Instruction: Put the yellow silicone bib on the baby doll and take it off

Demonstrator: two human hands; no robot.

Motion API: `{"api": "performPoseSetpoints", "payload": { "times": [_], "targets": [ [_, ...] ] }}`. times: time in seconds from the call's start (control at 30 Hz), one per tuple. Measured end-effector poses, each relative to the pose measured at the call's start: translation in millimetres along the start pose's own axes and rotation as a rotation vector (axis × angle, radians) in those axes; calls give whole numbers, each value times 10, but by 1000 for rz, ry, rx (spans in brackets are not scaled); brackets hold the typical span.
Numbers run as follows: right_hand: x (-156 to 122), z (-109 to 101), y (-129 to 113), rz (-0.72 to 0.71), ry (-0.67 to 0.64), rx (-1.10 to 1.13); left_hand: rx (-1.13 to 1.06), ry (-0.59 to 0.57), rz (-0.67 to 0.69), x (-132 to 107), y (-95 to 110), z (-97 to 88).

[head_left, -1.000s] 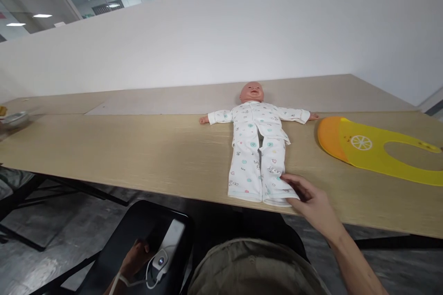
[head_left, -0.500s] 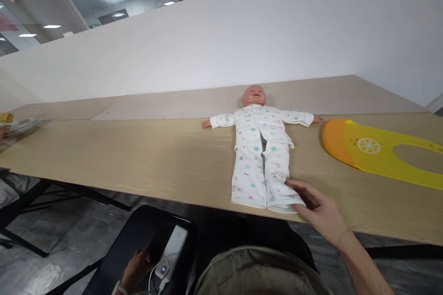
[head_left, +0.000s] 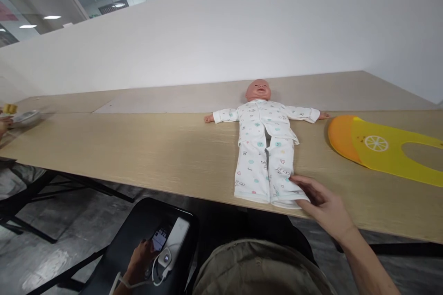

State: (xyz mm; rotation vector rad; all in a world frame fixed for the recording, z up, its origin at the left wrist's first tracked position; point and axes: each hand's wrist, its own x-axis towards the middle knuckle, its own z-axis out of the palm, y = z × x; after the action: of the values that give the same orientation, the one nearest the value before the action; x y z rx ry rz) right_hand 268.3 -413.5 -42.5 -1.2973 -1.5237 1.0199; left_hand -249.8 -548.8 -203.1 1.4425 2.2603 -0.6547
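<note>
A baby doll lies face up on the table, arms spread, dressed in a white patterned long-sleeved top. Matching trousers cover its legs, with the hems near the table's front edge. My right hand grips the outer side of the right-hand trouser leg near its hem, thumb at the cuff and fingers higher up. Down on a black chair, my left hand rests its fingertips on a phone with a lit screen. A white power bank and a cable lie beside the phone.
A yellow and orange bib with a citrus-slice print lies on the table to the right of the doll. At the far left, another person's hand is near a pale dish. A white wall stands behind the table.
The phone's screen now shows lit beside my left hand, where it was dark before. My right hand stays at the trouser leg. The view has shifted slightly.
</note>
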Motion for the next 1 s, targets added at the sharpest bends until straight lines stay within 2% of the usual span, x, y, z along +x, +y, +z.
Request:
{"api": "performPoseSetpoints", "payload": {
  "times": [0.17, 0.6, 0.8, 1.0],
  "targets": [
    [-3, -4, -24, 10, 2, -7, -12, -52, -23, -19, 39, -46],
    [6, 3, -46, 5, 4, 1, 2, -47, -2, -45, 107, -218],
    [-2, 3, -67, 4, 5, -31, 26, 51, 76, -48, 158, -239],
    [-3, 3, -74, 4, 15, -19, 18, 43, 108, 5, 149, -231]
  ]
}}
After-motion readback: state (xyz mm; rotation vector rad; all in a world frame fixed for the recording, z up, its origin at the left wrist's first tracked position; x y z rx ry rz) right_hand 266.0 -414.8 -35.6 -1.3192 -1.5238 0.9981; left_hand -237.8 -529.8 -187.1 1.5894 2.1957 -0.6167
